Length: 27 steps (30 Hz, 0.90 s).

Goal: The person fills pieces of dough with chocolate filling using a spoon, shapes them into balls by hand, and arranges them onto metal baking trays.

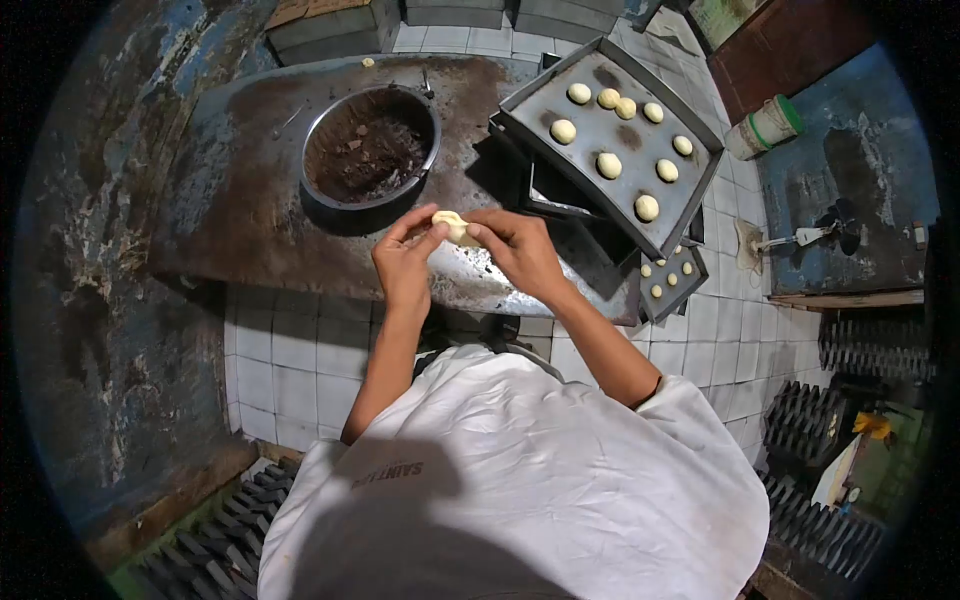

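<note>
Between my two hands, above the front of the worktable point(240, 240), is a small piece of pale dough point(456, 227) with a folded upper edge. My left hand point(408, 255) pinches its left side between thumb and fingers. On the right side, the thumb and fingers of my right hand point(516, 248) close on the same piece. Whether anything is inside the dough I cannot tell. Just beyond my left hand stands a metal bowl point(437, 150) with dark brown crumbly filling point(360, 150) in it. A handle sticks up at its far rim.
To the right, a metal tray point(590, 165) holding several round dough balls point(609, 165) rests tilted on other trays. A lower tray point(685, 290) with more balls sits beneath it. A dough scrap point(368, 62) lies at the table's far edge. A white bucket point(765, 128) stands at right.
</note>
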### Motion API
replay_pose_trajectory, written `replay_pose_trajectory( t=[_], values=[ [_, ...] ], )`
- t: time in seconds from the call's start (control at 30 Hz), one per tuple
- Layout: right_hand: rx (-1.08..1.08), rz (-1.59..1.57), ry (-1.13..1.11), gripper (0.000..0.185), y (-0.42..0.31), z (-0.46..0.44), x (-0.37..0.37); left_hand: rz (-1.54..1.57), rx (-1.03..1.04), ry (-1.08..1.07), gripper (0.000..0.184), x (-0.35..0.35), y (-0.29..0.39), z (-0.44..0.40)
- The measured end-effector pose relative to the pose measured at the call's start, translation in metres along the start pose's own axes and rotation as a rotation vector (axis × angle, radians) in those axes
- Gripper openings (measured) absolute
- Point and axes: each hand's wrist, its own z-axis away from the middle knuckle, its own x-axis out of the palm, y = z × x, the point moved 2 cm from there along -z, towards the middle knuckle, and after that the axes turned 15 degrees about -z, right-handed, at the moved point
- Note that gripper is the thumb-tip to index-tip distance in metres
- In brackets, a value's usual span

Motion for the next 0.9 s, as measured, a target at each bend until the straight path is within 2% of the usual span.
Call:
replay_pose_trajectory(
  t=[0.07, 0.13, 0.2, 0.27, 0.3, 0.33, 0.4, 0.43, 0.47, 0.5, 0.53, 0.57, 0.63, 0.67, 0.73, 0.8, 0.83, 0.87, 0.9],
  values=[
    [-0.01, -0.002, -0.019, 0.028, -0.015, -0.003, 0.021, 0.117, 0.049, 0.035, 0.035, -0.003, 0.003, -0.002],
    [-0.108, 0.067, -0.017, 0.033, -0.024, -0.005, 0.039, 0.232, 0.088, 0.094, 0.029, -0.008, 0.008, -0.005],
    [-0.068, 0.014, 0.016, 0.033, -0.024, -0.01, 0.047, 0.237, 0.107, 0.03, 0.033, -0.014, 0.018, -0.004],
    [-0.102, 0.179, 0.095, 0.028, -0.034, -0.016, 0.047, 0.274, 0.307, -0.247, 0.036, -0.018, 0.036, -0.001],
    [-0.37, 0.054, 0.172, 0.024, -0.045, -0.025, 0.051, 0.277, 0.341, -0.32, 0.035, -0.018, 0.043, 0.002],
    [-0.191, -0.201, 0.305, 0.017, -0.049, -0.025, 0.057, 0.278, 0.341, -0.328, 0.035, -0.02, 0.047, 0.003],
    [-0.071, -0.46, 0.235, 0.018, -0.042, -0.031, 0.062, 0.331, 0.369, -0.418, 0.035, -0.023, 0.053, 0.002],
    [-0.078, -0.456, 0.248, 0.018, -0.038, -0.03, 0.064, 0.356, 0.358, -0.415, 0.032, -0.023, 0.051, -0.001],
    [-0.051, -0.317, 0.25, 0.023, -0.035, -0.029, 0.067, 0.358, 0.36, -0.428, 0.032, -0.024, 0.05, -0.004],
    [-0.02, -0.179, 0.248, 0.03, -0.032, -0.028, 0.069, 0.399, 0.239, -0.363, 0.03, -0.026, 0.048, -0.009],
    [-0.019, -0.177, 0.253, 0.03, -0.03, -0.026, 0.074, 0.436, 0.113, -0.293, 0.027, -0.029, 0.044, -0.012],
    [-0.099, -0.145, 0.25, 0.036, -0.034, -0.027, 0.082, 0.489, 0.093, -0.256, 0.021, -0.03, 0.043, -0.016],
    [-0.303, 0.014, 0.273, 0.046, -0.059, -0.028, 0.102, 0.493, 0.073, -0.213, 0.021, -0.036, 0.044, -0.023],
    [-0.301, 0.014, 0.276, 0.046, -0.059, -0.027, 0.106, 0.493, 0.05, -0.171, 0.022, -0.038, 0.044, -0.025],
    [-0.253, 0.142, 0.267, 0.042, -0.059, -0.026, 0.111, 0.473, 0.062, -0.166, 0.021, -0.042, 0.047, -0.026],
    [-0.259, 0.119, 0.294, 0.037, -0.055, -0.031, 0.109, 0.374, 0.213, -0.235, 0.027, -0.042, 0.051, -0.028],
    [-0.336, 0.199, 0.334, 0.035, -0.057, -0.035, 0.105, 0.375, 0.212, -0.239, 0.027, -0.044, 0.052, -0.029],
    [-0.41, 0.279, 0.373, 0.033, -0.06, -0.038, 0.103, 0.275, 0.325, -0.26, 0.03, -0.045, 0.055, -0.03],
    [-0.348, 0.195, 0.398, 0.021, -0.066, -0.042, 0.101, 0.174, 0.437, -0.283, 0.033, -0.047, 0.059, -0.029]
  ],
)
